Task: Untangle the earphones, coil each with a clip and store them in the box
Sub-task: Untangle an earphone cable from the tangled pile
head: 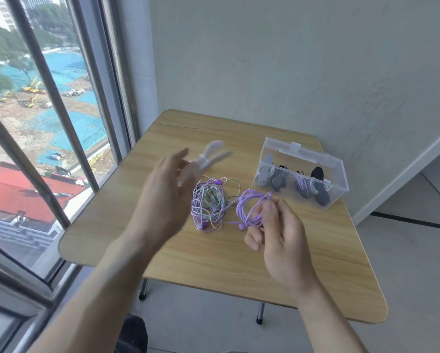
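- A small wooden table [213, 253] stands beside a window, seen from above.
- The right hand [277, 240] holds a coiled purple earphone [252, 207] just above the table, thumb and fingers pinching the coil at its near side; one earbud hangs below.
- The left hand [162, 197] is blurred, raised over the table, fingers spread and holding nothing.
- A tangled bundle of purple and pale green earphones [208, 203] lies on the table between the two hands, just left of the coil.
- A pale clip [213, 155] lies beyond the left hand's fingertips.
- A clear plastic box [300, 174], open-topped, sits at the table's far right, holding coiled earphones with grey and black clips.
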Demonstrator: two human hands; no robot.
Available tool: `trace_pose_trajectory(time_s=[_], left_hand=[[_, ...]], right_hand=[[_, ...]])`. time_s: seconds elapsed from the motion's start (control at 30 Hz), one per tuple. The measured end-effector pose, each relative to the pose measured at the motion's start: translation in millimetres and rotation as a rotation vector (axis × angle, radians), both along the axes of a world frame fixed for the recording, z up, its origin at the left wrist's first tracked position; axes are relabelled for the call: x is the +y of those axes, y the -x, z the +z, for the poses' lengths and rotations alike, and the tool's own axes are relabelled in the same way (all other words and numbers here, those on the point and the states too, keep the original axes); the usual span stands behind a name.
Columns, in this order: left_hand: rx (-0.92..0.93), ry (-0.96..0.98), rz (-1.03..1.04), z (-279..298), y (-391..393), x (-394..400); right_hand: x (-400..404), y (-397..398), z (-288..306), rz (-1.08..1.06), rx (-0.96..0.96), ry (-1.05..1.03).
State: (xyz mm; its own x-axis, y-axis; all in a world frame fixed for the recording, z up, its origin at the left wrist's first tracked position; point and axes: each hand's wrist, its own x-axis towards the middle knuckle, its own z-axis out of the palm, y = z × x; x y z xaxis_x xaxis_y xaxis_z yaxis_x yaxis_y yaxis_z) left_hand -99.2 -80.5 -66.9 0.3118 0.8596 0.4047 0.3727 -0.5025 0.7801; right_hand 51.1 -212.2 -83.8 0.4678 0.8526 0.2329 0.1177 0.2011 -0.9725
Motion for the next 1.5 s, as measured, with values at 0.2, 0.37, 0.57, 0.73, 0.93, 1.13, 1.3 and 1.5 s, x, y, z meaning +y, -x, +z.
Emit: trace_pose_trajectory(time_s=[0.2, 0.37, 0.57, 0.73, 0.93, 1.13, 1.3, 1.5], left_hand=[[0.073, -0.051, -0.187, -6.7, -33.1, -33.1], [0.061, -0.028, -0.265, -10.7, -37.6, -39.3], [0.051, -0.048, -0.268, -10.4, -37.0, -39.4], [0.040, 0.027, -0.332, -13.8, -36.4, -38.7], [0.048, 0.142, -0.488, -10.4, -34.8, -42.5], [-0.188, 0.589, -0.659, 1.2, -34.8, -47.4], [-0.078, 0.393, -0.506, -5.3, -45.6, -59.6], [-0.147, 0.326, -0.417, -17.5, -53.8, -62.2]], right_hand=[[-10.5, -10.7, 2.7, 0.028, 0.180, -0.066], [-10.1, -16.6, 4.8, -0.048, 0.183, -0.016], [-7.8, -18.4, -1.6, -0.156, 0.158, 0.070], [-8.2, -19.6, -0.3, -0.155, 0.148, 0.141], [-9.2, -15.2, 5.2, -0.044, 0.161, 0.204], [-7.2, -17.4, -8.9, -0.021, 0.041, 0.298], [-6.4, -11.9, -15.4, 0.001, -0.134, 0.335], [-5.1, -9.6, -12.1, 0.082, -0.197, 0.362]])
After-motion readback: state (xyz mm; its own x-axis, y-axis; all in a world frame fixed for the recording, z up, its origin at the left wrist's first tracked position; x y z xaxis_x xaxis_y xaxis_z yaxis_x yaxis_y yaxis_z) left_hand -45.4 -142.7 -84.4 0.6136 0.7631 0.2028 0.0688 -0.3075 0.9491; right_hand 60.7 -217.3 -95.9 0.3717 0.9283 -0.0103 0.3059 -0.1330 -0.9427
